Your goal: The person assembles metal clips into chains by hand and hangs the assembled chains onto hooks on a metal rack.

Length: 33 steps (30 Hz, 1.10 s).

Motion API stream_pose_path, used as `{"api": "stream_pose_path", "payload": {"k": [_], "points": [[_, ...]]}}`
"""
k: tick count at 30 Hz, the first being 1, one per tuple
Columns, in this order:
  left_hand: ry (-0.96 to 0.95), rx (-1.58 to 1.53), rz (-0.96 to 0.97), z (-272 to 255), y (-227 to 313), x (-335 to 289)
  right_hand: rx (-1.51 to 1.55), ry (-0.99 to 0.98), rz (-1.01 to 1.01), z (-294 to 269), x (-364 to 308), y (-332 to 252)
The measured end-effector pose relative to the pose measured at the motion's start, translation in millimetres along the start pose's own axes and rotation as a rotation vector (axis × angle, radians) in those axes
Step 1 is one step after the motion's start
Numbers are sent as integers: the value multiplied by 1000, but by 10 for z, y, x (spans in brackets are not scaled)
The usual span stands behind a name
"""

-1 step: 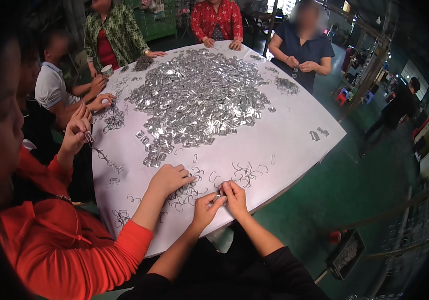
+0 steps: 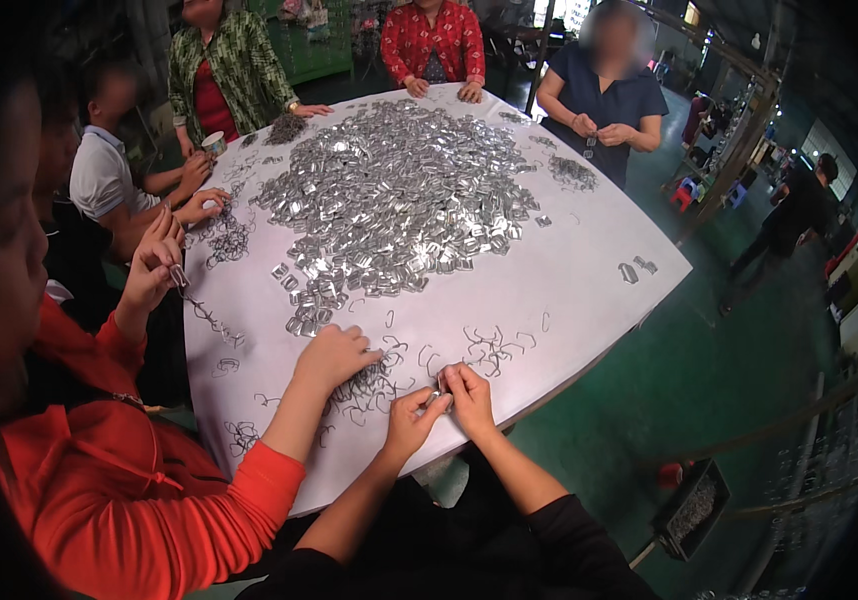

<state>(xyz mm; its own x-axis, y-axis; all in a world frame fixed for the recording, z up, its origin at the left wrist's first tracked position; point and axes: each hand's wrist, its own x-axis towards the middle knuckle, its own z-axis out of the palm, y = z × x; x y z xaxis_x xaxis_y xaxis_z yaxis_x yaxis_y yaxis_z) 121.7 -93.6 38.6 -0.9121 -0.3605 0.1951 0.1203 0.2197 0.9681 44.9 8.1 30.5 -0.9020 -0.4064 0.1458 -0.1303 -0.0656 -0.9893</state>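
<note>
Near the front edge of the white table point(image 2: 589, 275), my left hand point(image 2: 412, 420) and my right hand point(image 2: 470, 398) meet, fingers pinched together. Between their fingertips is a small shiny metal buckle point(image 2: 438, 396), mostly covered by the fingers. Just beyond my hands lie loose bent wire hooks point(image 2: 494, 345). More wire hooks point(image 2: 367, 392) are heaped to the left, where a red-sleeved co-worker's hand point(image 2: 337, 357) reaches in. A large pile of silvery metal buckles point(image 2: 399, 190) covers the table's middle.
That co-worker's other hand point(image 2: 156, 265) holds up a buckle with a string of hooks at the left. Several people stand or sit around the far sides. A few metal pieces point(image 2: 637, 268) lie near the right corner. A dark bin point(image 2: 691, 508) stands on the green floor at right.
The red-sleeved co-worker's hand over the wire hooks has shifted slightly to the left. My own hands look the same.
</note>
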Motion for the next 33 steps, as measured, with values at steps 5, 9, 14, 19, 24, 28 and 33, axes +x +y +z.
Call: {"api": "stream_pose_path", "payload": {"k": [5,9,14,19,24,28,33], "points": [[20,-9,52,-20,-65,-71,99,-26,-6,98,-38,27],[154,200,414,83,113,20,82,98,-27,-36,-67,42],[248,-51,227,-17,279,-24,-6,175,-166,100,-5,71],[-81,-628,14,-29,480,277,166,41,-49,5,-40,33],[-46,-511,-64,12,45,115,169,40,72,23,-68,-51],[-49,-382,-123,37,-168,-44,79,53,44,27,-97,-68],[34,-225,-98,144,-155,-3,-37,58,-253,24,-81,-88]]}}
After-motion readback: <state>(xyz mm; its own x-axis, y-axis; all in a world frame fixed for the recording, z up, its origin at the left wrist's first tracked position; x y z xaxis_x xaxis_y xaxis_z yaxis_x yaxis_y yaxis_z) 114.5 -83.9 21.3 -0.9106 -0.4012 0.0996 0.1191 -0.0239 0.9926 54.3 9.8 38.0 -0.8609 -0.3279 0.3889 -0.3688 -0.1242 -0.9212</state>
